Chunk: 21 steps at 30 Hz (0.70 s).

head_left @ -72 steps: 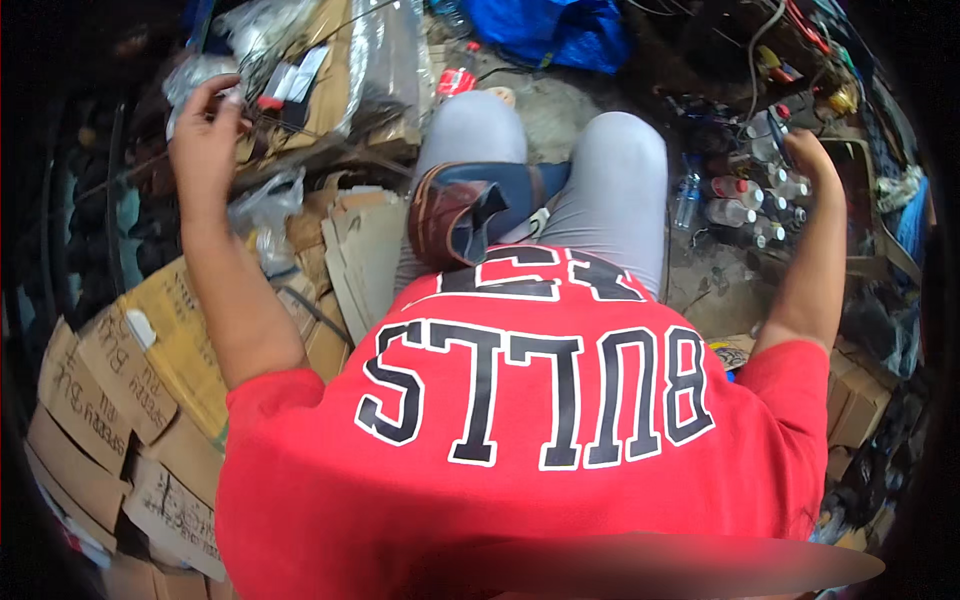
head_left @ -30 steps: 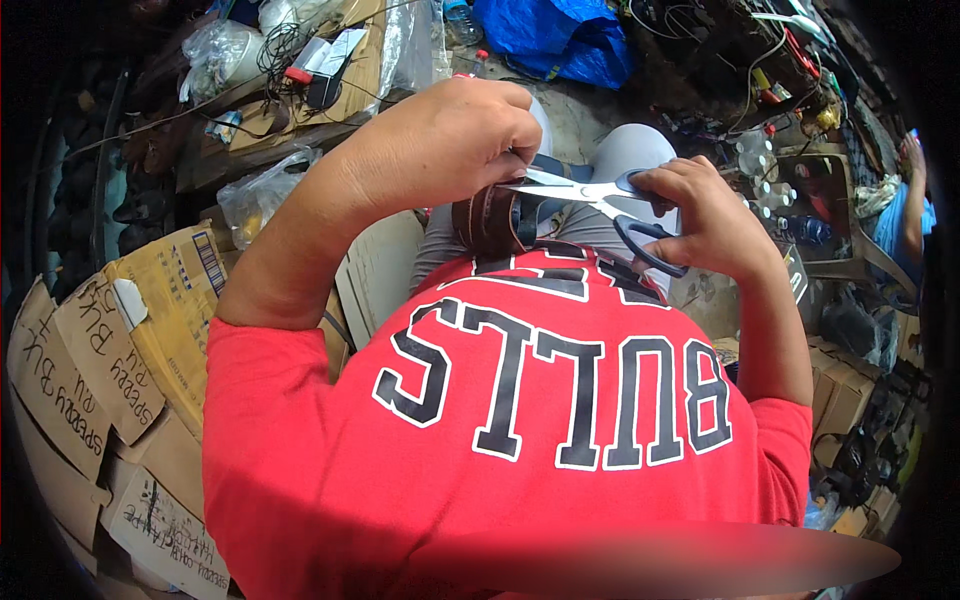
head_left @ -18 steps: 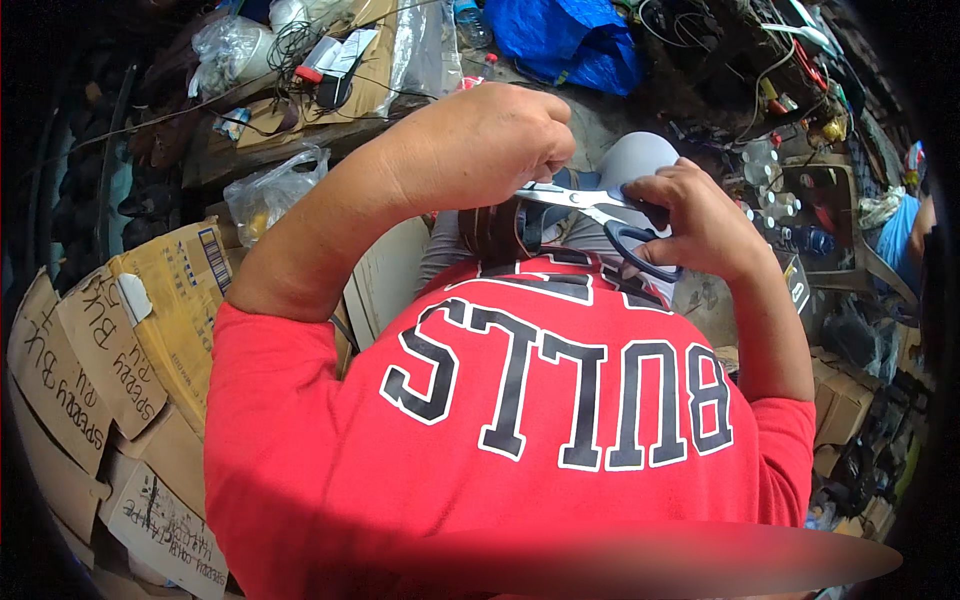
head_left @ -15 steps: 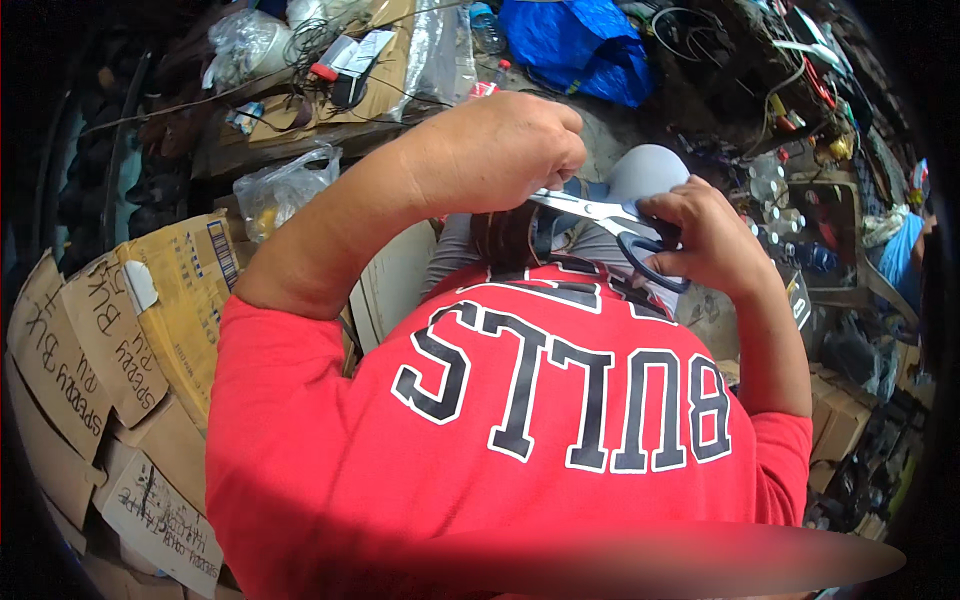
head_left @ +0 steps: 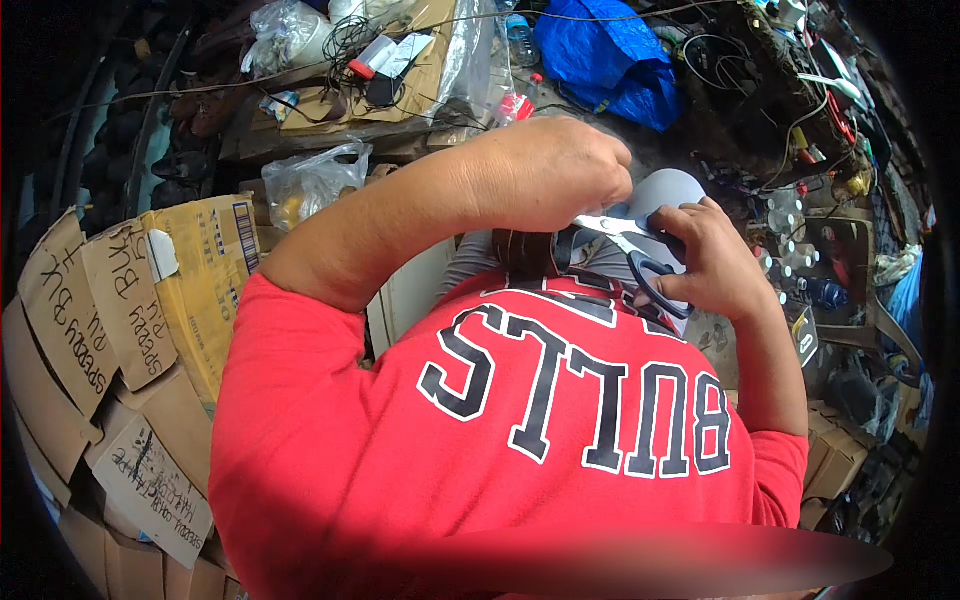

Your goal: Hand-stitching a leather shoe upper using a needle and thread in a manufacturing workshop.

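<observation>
My right hand (head_left: 722,262) holds a pair of scissors (head_left: 612,226) with silver blades and dark handles. Its thumb and fingers work the handle loops, which stand apart. The blades point left, their tips reaching under my left hand (head_left: 578,172). That hand is closed with its back upward, just above the scissor tips; whatever its fingers pinch is hidden beneath it. Below it, on my lap, lies a dark brown and black piece (head_left: 528,252), possibly a shoe, partly covered by the hand and the red shirt.
Cardboard boxes (head_left: 105,320) pile up at my left. Ahead are a clear plastic bag (head_left: 315,185), a low board with cardboard and wires (head_left: 345,40), and a blue plastic sheet (head_left: 610,60). Several small bottles (head_left: 785,215) stand at the right.
The whole view has shifted, so everything sits farther right and a little lower. The scissor handles look slightly wider apart. Both hands keep their places relative to each other.
</observation>
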Motion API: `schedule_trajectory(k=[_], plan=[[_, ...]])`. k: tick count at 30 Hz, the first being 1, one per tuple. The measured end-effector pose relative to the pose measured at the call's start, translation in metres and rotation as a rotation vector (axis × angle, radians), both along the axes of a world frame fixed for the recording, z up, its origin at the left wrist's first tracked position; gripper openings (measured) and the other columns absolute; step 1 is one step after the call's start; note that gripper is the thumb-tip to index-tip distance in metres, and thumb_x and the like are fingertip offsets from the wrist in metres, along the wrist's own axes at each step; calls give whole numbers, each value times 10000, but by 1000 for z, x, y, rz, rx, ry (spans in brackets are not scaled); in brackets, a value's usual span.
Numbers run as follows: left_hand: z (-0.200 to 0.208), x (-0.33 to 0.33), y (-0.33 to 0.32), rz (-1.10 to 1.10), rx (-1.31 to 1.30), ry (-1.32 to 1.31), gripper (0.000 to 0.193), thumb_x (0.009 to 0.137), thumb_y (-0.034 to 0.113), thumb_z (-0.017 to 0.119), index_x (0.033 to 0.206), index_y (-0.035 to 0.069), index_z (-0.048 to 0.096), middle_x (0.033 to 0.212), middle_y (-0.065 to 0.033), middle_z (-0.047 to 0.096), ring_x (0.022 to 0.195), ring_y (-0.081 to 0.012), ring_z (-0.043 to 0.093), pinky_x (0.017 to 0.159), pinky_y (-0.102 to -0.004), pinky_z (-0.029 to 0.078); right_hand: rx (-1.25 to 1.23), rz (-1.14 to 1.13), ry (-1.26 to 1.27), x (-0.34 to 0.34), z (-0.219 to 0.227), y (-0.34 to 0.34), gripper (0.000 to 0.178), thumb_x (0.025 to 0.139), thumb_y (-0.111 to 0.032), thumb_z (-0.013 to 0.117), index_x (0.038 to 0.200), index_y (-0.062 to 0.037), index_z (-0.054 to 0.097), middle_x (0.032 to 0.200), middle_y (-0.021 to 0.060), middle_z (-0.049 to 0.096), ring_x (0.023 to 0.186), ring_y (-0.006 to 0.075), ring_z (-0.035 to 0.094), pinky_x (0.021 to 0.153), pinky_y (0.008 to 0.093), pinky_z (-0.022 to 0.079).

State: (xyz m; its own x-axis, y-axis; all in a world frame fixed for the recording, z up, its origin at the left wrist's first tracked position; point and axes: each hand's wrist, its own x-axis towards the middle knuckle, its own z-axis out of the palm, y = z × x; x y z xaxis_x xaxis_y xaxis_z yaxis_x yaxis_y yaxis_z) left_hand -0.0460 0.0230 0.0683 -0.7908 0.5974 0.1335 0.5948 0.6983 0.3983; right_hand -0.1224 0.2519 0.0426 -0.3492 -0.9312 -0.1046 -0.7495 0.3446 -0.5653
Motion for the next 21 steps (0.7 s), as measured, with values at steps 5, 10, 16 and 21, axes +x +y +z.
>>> schedule_trajectory(k=[5, 10, 16, 21], plan=[[9, -2, -7, 81, 95, 6, 85, 706, 26, 655, 730, 33, 574, 744, -93, 539, 738, -282, 566, 626, -363, 454, 123, -48, 40, 4, -3, -1, 429, 565, -249, 722, 908, -24, 596, 705, 150, 594, 747, 325, 575, 772, 383, 380], [28, -17, -12, 139, 248, 223, 105, 716, 21, 689, 792, 30, 617, 718, -73, 548, 681, -215, 552, 612, -327, 431, 45, -9, 39, 3, -1, 0, 511, 565, -263, 754, 985, -38, 568, 807, 139, 599, 822, 289, 573, 794, 373, 365], [38, -31, -88, 558, 560, 390, 98, 837, 50, 628, 917, 3, 661, 1012, -87, 642, 949, -154, 581, 854, -257, 425, -137, -490, -180, -33, -54, 93, 637, 579, -359, 793, 1072, -13, 586, 911, 119, 610, 862, 223, 588, 791, 328, 441], [53, -26, -138, 547, 1147, 137, 187, 918, 122, 514, 984, -16, 622, 1069, -164, 613, 1055, -283, 558, 941, -373, 397, 15, -984, -413, -43, -166, 209, 601, 684, -473, 713, 1059, -17, 600, 896, 116, 623, 815, 186, 583, 728, 305, 450]])
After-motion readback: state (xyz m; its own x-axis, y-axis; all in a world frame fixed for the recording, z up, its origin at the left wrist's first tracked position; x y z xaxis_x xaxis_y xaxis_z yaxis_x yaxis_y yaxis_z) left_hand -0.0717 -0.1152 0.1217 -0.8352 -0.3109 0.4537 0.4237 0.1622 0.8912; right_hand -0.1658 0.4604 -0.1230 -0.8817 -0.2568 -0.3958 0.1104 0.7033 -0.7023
